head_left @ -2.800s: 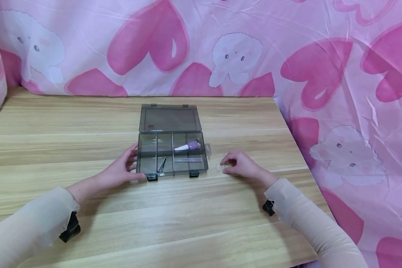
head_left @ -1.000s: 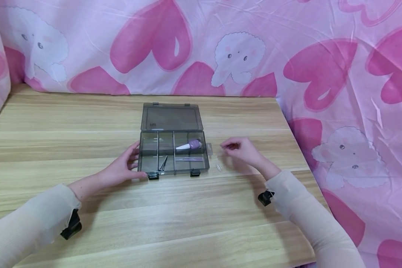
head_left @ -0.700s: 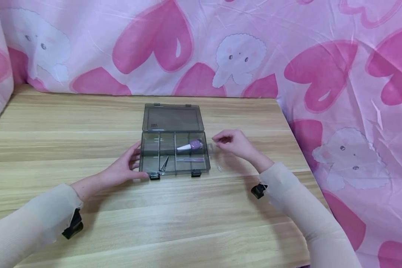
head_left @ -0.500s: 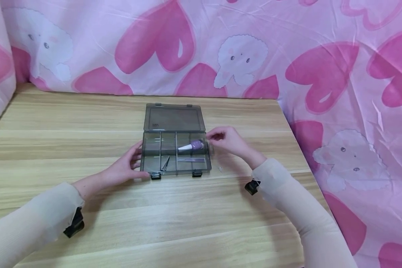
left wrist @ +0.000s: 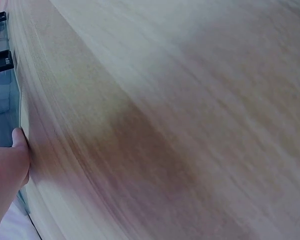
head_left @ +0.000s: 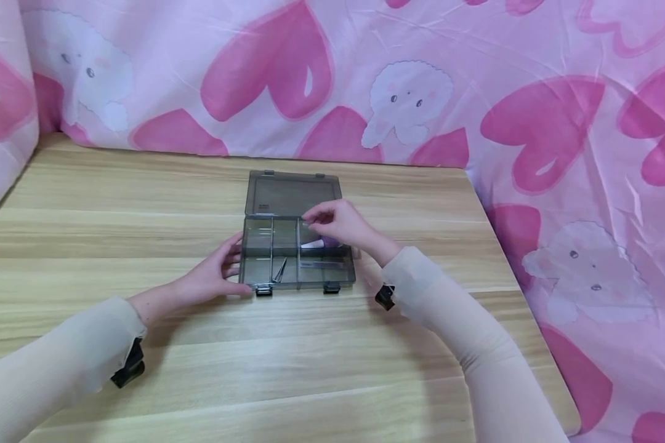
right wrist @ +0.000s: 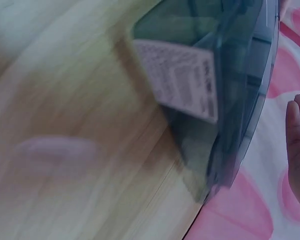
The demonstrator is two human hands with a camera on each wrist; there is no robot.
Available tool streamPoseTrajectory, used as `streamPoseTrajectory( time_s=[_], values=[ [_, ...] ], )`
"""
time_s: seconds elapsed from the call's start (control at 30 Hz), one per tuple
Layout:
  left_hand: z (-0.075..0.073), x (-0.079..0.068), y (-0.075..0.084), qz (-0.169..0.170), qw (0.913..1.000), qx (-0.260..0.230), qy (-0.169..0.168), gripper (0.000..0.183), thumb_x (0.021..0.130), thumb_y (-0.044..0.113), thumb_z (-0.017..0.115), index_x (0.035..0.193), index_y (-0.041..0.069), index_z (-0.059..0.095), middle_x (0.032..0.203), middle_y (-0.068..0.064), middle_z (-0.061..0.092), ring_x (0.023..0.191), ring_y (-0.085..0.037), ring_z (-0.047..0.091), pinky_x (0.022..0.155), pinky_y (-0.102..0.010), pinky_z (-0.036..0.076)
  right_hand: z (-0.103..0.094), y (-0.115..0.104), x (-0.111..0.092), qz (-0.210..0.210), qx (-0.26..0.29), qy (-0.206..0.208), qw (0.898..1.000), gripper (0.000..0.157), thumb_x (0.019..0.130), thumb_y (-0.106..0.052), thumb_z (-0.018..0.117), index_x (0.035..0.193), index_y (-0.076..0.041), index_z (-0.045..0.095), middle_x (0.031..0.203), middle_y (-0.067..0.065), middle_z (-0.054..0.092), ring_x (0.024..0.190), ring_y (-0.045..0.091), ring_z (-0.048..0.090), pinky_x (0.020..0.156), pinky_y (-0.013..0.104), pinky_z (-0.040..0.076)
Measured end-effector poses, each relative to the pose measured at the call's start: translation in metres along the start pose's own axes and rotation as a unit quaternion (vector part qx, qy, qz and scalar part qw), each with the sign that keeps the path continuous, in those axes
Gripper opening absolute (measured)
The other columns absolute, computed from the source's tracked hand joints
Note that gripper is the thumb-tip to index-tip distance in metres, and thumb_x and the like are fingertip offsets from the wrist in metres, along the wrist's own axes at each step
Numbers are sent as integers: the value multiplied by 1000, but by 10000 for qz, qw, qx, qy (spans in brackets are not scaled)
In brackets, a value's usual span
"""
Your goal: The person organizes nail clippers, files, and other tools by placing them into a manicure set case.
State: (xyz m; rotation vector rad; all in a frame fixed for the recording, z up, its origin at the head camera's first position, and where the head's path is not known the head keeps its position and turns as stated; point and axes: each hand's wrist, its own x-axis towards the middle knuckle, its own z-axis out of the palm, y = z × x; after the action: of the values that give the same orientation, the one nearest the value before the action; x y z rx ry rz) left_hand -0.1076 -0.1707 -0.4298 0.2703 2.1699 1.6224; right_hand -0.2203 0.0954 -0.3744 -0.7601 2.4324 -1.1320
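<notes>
In front of the box, wood-grained surface [head_left: 244, 357]. At the near-left corner of the smoky, see-through plastic box [head_left: 257, 271], the left hand [head_left: 213, 271] grips, fingers spread along the side. Inside the box's front row: a slim, pointed metal tool [head_left: 280, 269] and a flat strip [head_left: 321, 265]. Behind them, a white-capped purple bottle [head_left: 313, 244], partly blocked by the right hand [head_left: 340, 223] above it, fingertips drawn together; pinching what, I can't tell! The lid [head_left: 288, 192] lies back; beyond the box, creased, heart-printed pink fabric [head_left: 266, 67].
</notes>
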Motion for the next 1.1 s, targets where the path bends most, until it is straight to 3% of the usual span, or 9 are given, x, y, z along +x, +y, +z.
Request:
streamPoseTrajectory(
  time_s=[0.2, 0.67, 1.1],
  values=[
    [3, 3, 2, 10, 10000, -27, -27, 117, 71, 9, 78, 150, 7, -9, 149, -29, 18, 135, -45, 28, 111, -50, 31, 7, -7, 10, -207, -184, -88, 9996, 22, 86, -5, 64, 107, -2, 69, 98, 10, 71, 83, 15, 63, 74, 22, 55],
    [5, 5, 1, 5, 10000, -59, -26, 117, 71, 10, 79, 150, 9, -7, 150, -29, 18, 135, -45, 29, 112, -51, 31, 11, -10, 16, -213, -194, -16, 9996, 22, 86, -8, 65, 107, -4, 69, 102, 9, 71, 88, 15, 64, 80, 23, 56],
    [1, -2, 0, -98, 9999, 60, 73, 117, 72, 11, 78, 150, 9, -9, 150, -28, 17, 135, -45, 28, 112, -50, 30, -14, 11, -16, -61, 57, 478, 9988, 24, 86, -9, 65, 108, 0, 66, 97, 11, 67, 84, 16, 60, 76, 26, 54]
  ],
)
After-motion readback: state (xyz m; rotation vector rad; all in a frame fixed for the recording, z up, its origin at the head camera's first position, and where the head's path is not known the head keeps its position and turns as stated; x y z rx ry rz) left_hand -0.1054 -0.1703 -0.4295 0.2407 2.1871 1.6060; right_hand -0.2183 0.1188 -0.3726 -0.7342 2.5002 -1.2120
